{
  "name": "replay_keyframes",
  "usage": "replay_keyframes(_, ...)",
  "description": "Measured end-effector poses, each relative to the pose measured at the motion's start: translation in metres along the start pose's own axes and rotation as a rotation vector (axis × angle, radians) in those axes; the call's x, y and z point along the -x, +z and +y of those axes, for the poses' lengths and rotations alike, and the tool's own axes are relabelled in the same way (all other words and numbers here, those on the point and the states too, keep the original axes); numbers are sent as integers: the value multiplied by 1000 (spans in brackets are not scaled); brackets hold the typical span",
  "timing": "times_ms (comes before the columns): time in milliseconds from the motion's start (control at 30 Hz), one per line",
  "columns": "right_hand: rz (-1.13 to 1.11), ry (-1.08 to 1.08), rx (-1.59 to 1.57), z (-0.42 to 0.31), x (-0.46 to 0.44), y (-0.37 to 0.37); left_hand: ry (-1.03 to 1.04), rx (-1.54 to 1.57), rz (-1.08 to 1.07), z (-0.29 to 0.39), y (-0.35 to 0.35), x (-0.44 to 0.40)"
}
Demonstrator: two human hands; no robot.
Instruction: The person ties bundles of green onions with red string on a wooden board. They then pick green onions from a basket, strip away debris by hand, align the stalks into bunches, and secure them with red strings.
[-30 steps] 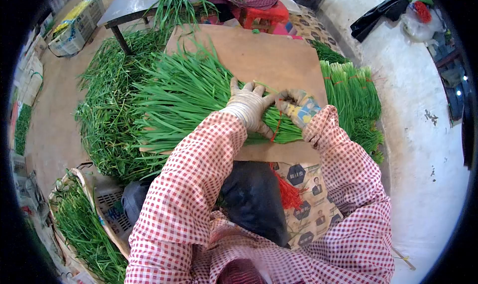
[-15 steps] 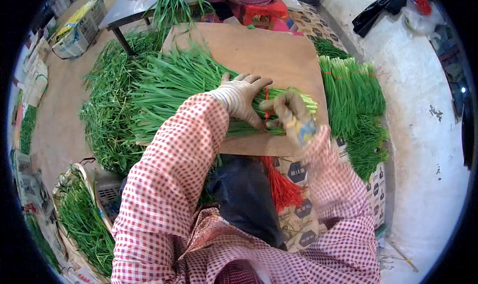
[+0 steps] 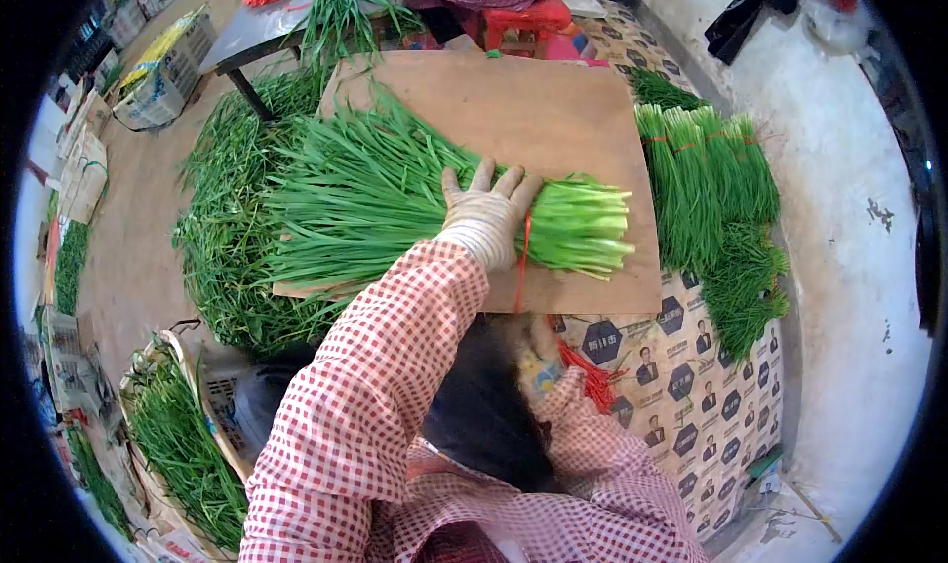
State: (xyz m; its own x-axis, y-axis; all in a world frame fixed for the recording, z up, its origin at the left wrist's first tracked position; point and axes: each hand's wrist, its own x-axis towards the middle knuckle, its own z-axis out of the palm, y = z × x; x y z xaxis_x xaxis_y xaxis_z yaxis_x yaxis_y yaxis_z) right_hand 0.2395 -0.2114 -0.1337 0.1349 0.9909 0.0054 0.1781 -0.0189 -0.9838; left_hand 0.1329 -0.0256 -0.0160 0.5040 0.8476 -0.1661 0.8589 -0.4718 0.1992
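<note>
Brown board (image 3: 553, 99): far and right edges left bare beyond green bundle (image 3: 360, 193). Left hand (image 3: 487, 217) laid on bundle, fingers spread; right hand (image 3: 535, 358) blurred near red strings (image 3: 594, 377), fingers indeterminate.

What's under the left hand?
The left hand lies across a green leafy bundle, which rests on a brown board. Bundle shows on both sides of the hand; the part directly beneath the palm is covered.
</note>
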Motion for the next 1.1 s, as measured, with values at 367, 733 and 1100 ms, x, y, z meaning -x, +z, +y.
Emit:
replay_keyframes(367, 1, 206, -61, -98, -56, -88, 7, -28, 34, 3, -11, 7)
replay_keyframes(733, -325, -148, 395, -45, -86, -38, 23, -155, 95, -42, -19, 56)
replay_keyframes(1100, -368, 132, -493, -165, -159, -58, 170, -379, 488, -82, -83, 77)
